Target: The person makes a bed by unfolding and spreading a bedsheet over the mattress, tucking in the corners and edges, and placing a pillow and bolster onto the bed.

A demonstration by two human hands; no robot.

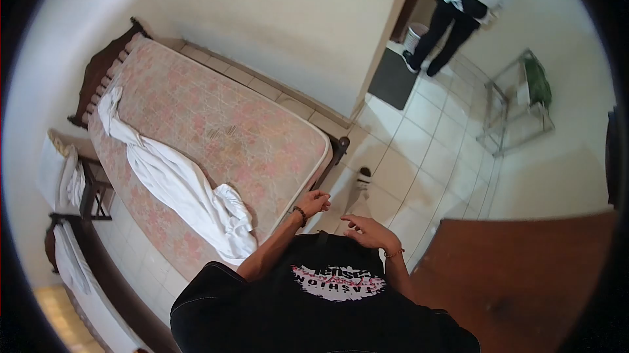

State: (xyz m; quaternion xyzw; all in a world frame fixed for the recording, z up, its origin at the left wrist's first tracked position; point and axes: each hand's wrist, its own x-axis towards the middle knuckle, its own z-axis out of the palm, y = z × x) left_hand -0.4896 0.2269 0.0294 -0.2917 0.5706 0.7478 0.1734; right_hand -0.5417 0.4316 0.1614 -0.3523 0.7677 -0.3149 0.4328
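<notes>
My left hand (313, 203) is near the foot corner of the bed, its fingers loosely curled and apart, with nothing in it. My right hand (368, 231) is in front of my black shirt, fingers apart and empty. A bare mattress (216, 117) with a faded pink floral pattern lies on a dark wooden bed frame (105, 68). Along the mattress's near side stretches a bunched white sheet (173, 173), touched by neither hand.
Another person (458, 16) stands by the doorway near a grey mat (393, 79) and a white bucket (414, 35). A metal rack (503, 114) holds green cloth (538, 81). Brown wooden furniture (517, 274) is at lower right; a dark chair (98, 189) stands left.
</notes>
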